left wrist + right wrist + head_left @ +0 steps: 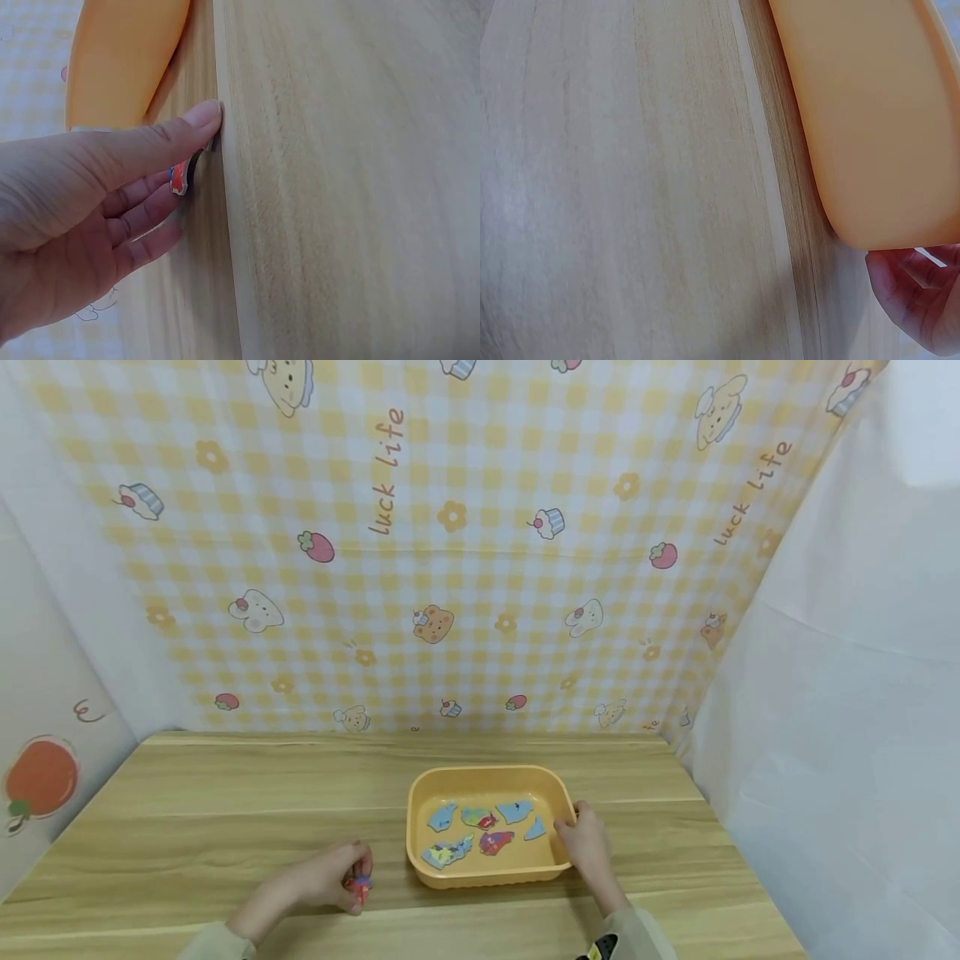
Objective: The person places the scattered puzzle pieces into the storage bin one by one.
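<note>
My left hand is low over the table, to the left of a yellow plastic tray. Between thumb and fingers it pinches a small red and blue puzzle piece, mostly covered by the fingers. In the left wrist view only a red edge of the piece shows below the thumb. My right hand grips the tray's right end, thumb over the rim. Inside lie several flat irregular puzzle pieces, among them a plain blue one, a red and purple one and a yellow-patterned one.
Beneath everything is a wood-grain table. A yellow checked curtain with cartoon prints hangs behind its far edge. White cloth hangs at the right, and a panel with a printed red fruit stands at the left.
</note>
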Demonstrator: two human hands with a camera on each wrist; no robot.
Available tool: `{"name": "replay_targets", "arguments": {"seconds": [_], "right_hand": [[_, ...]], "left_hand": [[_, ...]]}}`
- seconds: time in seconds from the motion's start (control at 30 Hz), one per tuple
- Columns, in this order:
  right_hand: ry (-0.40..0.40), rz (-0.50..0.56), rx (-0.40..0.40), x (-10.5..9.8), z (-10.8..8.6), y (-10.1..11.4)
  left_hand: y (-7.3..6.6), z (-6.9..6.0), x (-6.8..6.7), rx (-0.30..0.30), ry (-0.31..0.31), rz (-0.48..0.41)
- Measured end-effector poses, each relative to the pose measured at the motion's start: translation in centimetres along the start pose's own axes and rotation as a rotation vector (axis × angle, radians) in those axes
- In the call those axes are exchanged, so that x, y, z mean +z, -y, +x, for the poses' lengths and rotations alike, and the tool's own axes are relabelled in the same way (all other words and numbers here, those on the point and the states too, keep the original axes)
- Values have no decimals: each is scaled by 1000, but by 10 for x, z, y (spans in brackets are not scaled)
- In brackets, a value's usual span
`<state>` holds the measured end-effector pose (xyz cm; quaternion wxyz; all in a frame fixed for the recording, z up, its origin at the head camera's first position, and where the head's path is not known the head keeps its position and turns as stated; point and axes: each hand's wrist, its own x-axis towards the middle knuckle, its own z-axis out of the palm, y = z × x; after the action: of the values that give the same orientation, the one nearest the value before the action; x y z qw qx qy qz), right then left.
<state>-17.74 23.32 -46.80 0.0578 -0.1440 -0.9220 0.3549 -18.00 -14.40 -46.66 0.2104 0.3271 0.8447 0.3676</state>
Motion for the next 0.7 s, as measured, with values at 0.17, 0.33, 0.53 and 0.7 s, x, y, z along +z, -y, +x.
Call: {"name": "replay_targets", "arguments": {"seconds": [0.17, 0.33, 0.53, 0.7], "right_hand": [[1, -2, 3, 0, 0, 0], [0, 8, 1, 0, 0, 0], [4, 9, -4, -1, -1, 2], [-3, 8, -1, -1, 0, 0]], "left_hand": [[0, 2, -3, 15, 8, -79], [1, 4, -7, 20, -2, -79], [1, 2, -12, 23, 34, -100], [2, 0, -18, 47, 65, -134]]}}
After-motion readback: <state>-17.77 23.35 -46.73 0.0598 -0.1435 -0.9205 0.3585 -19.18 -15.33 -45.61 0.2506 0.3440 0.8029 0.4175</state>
